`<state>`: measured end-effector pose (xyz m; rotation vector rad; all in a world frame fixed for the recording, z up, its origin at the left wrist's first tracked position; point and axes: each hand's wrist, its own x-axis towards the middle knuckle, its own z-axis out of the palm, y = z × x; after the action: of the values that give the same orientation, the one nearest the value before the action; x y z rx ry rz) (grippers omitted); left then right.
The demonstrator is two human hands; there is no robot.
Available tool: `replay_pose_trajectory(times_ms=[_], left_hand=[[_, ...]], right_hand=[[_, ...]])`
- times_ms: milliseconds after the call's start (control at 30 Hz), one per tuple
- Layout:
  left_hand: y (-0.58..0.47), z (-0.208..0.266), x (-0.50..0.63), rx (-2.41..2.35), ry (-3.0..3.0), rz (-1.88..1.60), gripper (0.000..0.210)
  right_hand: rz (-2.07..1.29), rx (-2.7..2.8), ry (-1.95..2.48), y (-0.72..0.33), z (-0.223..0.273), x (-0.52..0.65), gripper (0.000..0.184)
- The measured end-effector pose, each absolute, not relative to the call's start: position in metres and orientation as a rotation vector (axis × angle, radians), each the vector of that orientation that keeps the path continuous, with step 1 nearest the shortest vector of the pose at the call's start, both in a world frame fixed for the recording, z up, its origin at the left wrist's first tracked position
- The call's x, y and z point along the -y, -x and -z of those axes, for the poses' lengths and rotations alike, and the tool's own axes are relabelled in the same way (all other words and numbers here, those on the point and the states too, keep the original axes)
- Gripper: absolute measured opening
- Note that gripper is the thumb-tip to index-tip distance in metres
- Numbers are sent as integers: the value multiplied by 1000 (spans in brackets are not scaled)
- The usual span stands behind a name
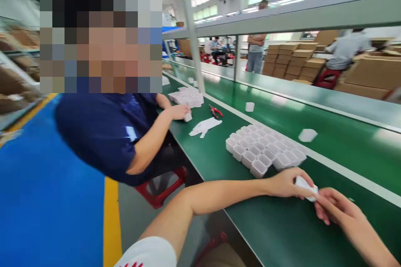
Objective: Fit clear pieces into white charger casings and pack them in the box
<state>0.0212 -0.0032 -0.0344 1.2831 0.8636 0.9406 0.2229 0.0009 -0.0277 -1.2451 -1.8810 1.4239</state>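
Note:
My left hand (290,183) is closed around a small white plastic container (306,187), thumb and fingers on its sides, above the green work surface. Close against it, my right hand (340,206) has its fingers curled, pinching the container's near right edge. Just beyond my left hand stands a block of similar white containers (255,150), open sides up, packed in rows. One loose white container (308,135) lies farther back on the green belt, and another container (249,107) stands to its left.
A co-worker in a dark blue shirt (103,129) sits at the left, one hand (180,112) on a white piece. Red-handled pliers (216,111) and a white glove (205,127) lie between us. A metal post (191,29) and overhead shelf (297,16) border the bench.

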Motion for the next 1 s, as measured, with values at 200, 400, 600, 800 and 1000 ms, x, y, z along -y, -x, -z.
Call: replay_pose_trajectory(times_ms=[200,400,600,800,1000], left_hand=[[-15,23,7,-914,-1367,-926,36],[-16,22,8,-980,-1488,-971,33],[-19,21,12,-999,-1538,-1014,30],[-24,31,12,-997,-1612,-1099,33],[-25,36,6,-1014,-1659,-1074,37]], right_hand=[[-1622,1873,1242,-212,5,8,52],[-1623,1866,1252,-207,-6,15,52],[-1629,1818,1312,-203,-8,18,50],[-1630,1792,1322,-204,4,20,51],[-1548,1831,1322,-211,15,19,49]])
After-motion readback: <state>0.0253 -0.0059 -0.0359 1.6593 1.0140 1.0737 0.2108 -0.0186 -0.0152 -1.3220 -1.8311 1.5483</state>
